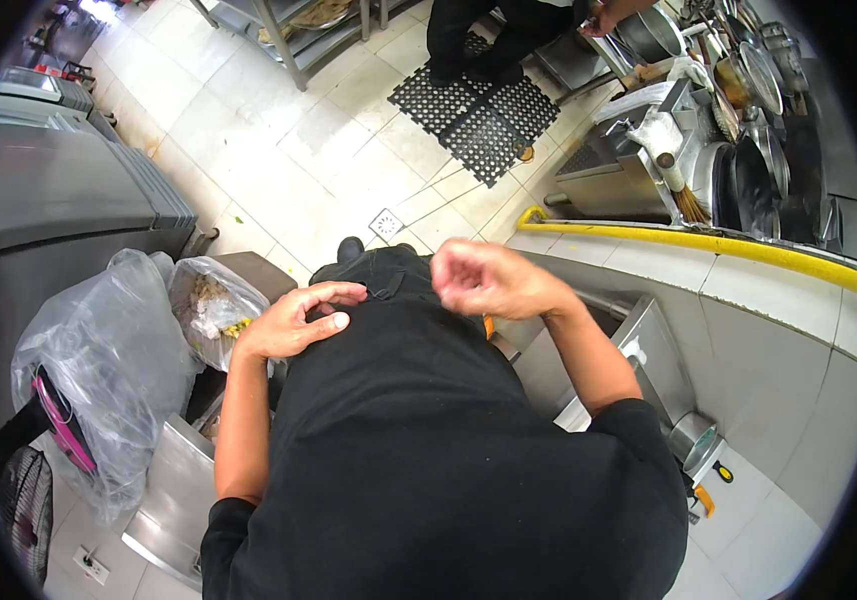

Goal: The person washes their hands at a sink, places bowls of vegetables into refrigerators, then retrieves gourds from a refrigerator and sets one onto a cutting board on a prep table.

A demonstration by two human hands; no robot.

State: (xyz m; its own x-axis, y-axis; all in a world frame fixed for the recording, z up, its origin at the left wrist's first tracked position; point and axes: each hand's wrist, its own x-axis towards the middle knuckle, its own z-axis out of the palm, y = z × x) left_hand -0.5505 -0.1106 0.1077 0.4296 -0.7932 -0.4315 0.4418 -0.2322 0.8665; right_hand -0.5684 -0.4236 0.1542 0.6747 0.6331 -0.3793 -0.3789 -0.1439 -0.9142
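My left hand (298, 320) is held in front of my dark apron (388, 360), fingers stretched out and thumb apart, with nothing in it. To the other side, my right hand (488, 280) is raised with its fingers curled in and slightly blurred; no object shows in it. Both hands are apart from each other, at waist height. Close to my left hand stands a bin lined with a clear bag (213, 310), holding food scraps and crumpled paper.
A large clear plastic bag (108, 370) hangs at the left beside a grey appliance (58, 190). Pans and pots (748, 150) crowd a rack at upper right, behind a yellow edge (688, 240). Another person's legs (488, 40) stand by a black rubber mat (478, 110).
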